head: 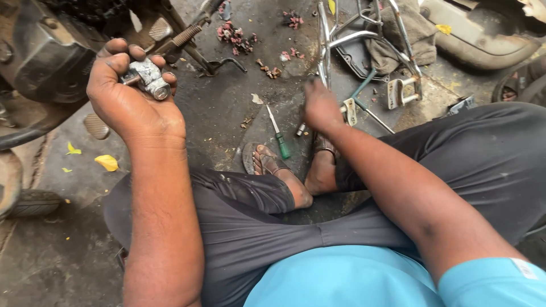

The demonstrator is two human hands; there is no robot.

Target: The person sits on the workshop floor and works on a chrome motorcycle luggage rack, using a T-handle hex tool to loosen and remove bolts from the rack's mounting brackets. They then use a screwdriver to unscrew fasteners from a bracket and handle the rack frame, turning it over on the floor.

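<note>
**Holding a greasy metal part while the other hand reaches to the ground**

Sitting low on the stained concrete floor [227, 108], the person keeps both feet in sandals drawn close in front. The left hand [128, 91] is raised and closed around a dirty grey metal part [149, 78]; the fingers wrap it from above and the thumb presses from the side, so a round end of the part sticks out toward the camera. It is held near the dark engine [40, 51] of a motorcycle at the upper left, just beside the footrest [170, 40], probably because the part belongs there.

The right hand [320, 108] is stretched down to the floor and is blurred. Whether it is open or grips something I cannot tell. It is just beside a small metal piece [300, 129] and near a screwdriver with green handle [278, 136], which lies between the two feet, easy to take. Behind this hand lies a chrome tube frame [364, 40] with a grey rag [404, 28] over it. Small red scraps [236, 35] and some yellow leaves [107, 163] are scattered around.
</note>
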